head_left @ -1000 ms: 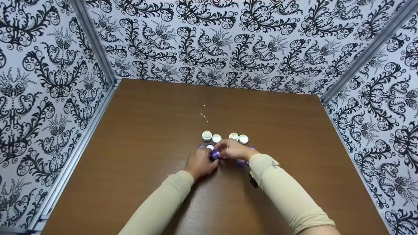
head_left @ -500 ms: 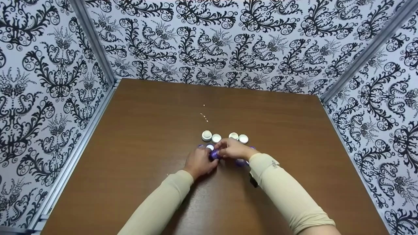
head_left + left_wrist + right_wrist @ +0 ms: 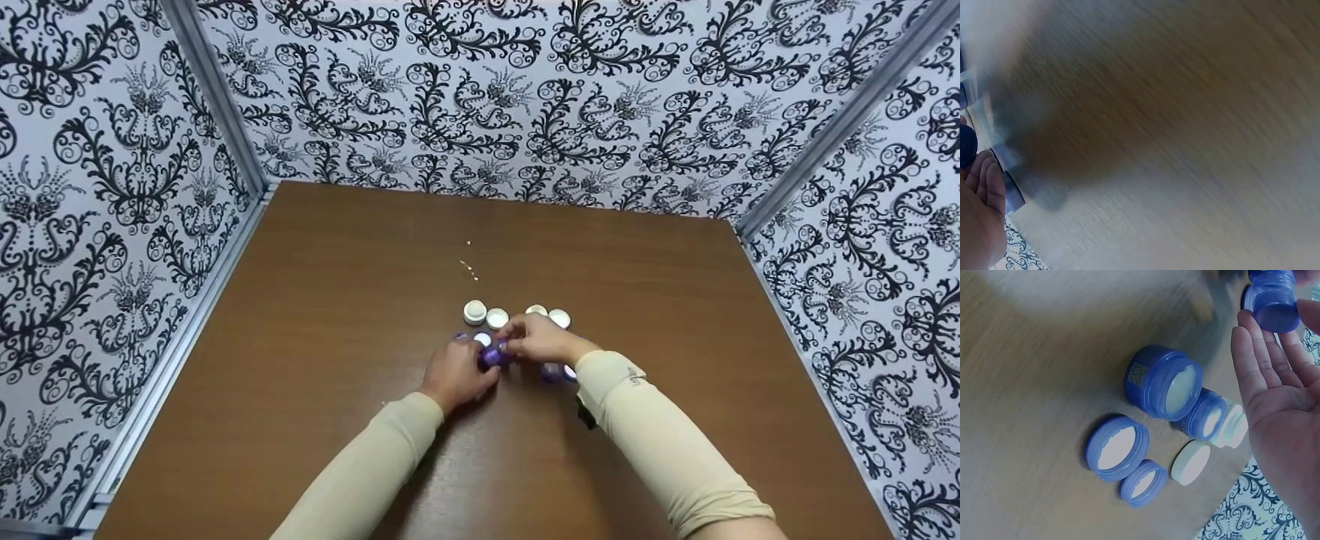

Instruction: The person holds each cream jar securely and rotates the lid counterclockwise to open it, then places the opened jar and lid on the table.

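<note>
My left hand [image 3: 459,373] grips a small purple jar [image 3: 490,355] above the table. From the right, my right hand [image 3: 541,339] pinches the same jar between thumb and fingers, at its upper side. The right wrist view shows the jar's blue-tinted round end [image 3: 1276,315] held between my right thumb and fingertips, with the other fingers extended below. A dark round end [image 3: 968,145] of the jar peeks in at the edge of the left wrist view, where my left hand is a blur. My fingers partly hide the jar.
Behind my hands stand two white jars, the left one [image 3: 475,313] beside its upturned lid [image 3: 497,319]; another lid [image 3: 559,319] lies farther right. Under my right wrist are an open large blue jar [image 3: 1162,382], a smaller one [image 3: 1201,417] and upturned lids [image 3: 1117,447]. White specks [image 3: 469,268] dot the table.
My right hand has shifted slightly right and turned a little on the jar, so more purple shows between the hands. The left hand stays nearly still.
</note>
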A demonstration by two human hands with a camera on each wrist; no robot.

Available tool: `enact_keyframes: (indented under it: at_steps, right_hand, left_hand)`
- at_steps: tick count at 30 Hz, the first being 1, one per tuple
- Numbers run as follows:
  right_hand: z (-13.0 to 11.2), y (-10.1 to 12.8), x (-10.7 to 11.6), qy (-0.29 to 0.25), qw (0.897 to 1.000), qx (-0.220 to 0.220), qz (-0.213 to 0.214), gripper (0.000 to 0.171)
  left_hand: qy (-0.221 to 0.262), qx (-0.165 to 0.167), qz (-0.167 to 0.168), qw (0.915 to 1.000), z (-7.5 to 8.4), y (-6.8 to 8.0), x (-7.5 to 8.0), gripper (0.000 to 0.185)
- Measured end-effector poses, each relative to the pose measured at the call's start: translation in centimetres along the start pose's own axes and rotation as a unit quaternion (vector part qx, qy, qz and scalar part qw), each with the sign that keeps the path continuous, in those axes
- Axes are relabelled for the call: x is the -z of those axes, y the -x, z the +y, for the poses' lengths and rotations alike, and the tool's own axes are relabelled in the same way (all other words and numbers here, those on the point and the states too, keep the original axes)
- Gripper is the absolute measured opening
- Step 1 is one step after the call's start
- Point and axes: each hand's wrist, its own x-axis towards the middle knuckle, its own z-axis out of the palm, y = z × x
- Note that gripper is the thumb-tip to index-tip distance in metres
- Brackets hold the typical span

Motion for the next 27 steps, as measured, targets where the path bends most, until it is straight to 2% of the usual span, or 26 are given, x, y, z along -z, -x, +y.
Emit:
enact_keyframes:
  at_steps: [6, 20, 27]
  right_hand:
    - [0.45, -0.21, -0.14, 0.043, 0.999, 0.024, 0.018, 0.023]
    - [0.57, -0.31, -0.55, 0.058, 0.997, 0.045, 0.023, 0.023]
    - [0.48, -0.3, -0.91, 0.059, 0.997, 0.04, 0.027, 0.022]
  left_hand:
    - [-0.001, 0.004, -0.002, 1.0, -0.06, 0.14, 0.18, 0.041]
    - [-0.007, 0.0, 0.011, 0.9999, -0.34, 0.45, 0.16, 0.041]
    - [-0.005, -0.001, 0.014, 0.9999, -0.39, 0.51, 0.1, 0.043]
